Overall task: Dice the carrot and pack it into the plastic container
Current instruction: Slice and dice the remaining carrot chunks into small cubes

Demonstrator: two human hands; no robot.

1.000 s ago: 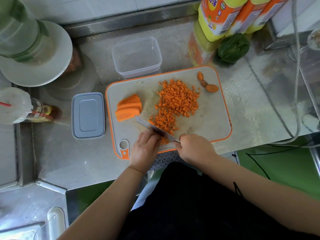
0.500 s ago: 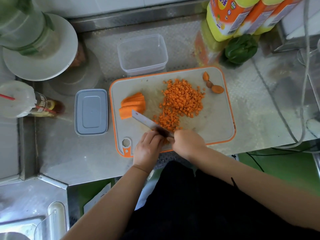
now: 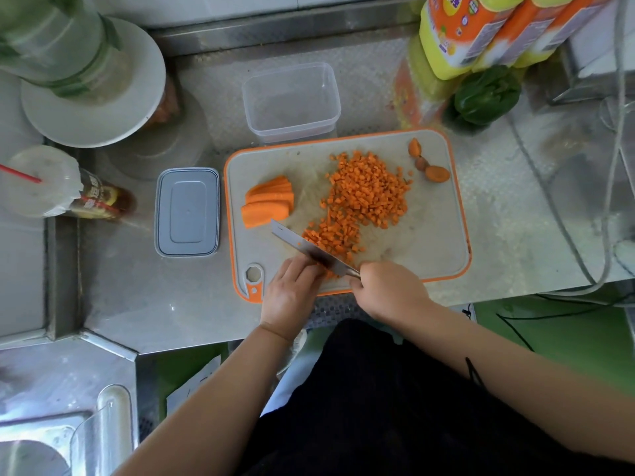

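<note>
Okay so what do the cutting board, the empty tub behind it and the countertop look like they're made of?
Cutting board: looks like matte pale plastic with an orange rim, scuffed by cuts. Tub: clear, slightly frosted plastic, since the counter shows through its walls. Countertop: probably stainless steel, grey with soft reflections and a fine embossed pattern.

1. The place was a kitchen, and it looked more like a working kitchen than a home one, because the table [image 3: 515, 207] was made of stainless steel with a patterned surface.
2. A steel sink [image 3: 41, 438] was set into the corner at the lower left.
3. On the table lay an orange-rimmed cutting board [image 3: 429, 235] with diced carrot [image 3: 367, 190] on it, and a knife [image 3: 309, 249].
4. A clear plastic container [image 3: 292, 101] and its grey lid [image 3: 187, 211] stood beside the board.
5. Large yellow bottles [image 3: 457, 32], a green pepper [image 3: 486, 94] and a stack of plates [image 3: 96, 97] stood near the white wall.
</note>
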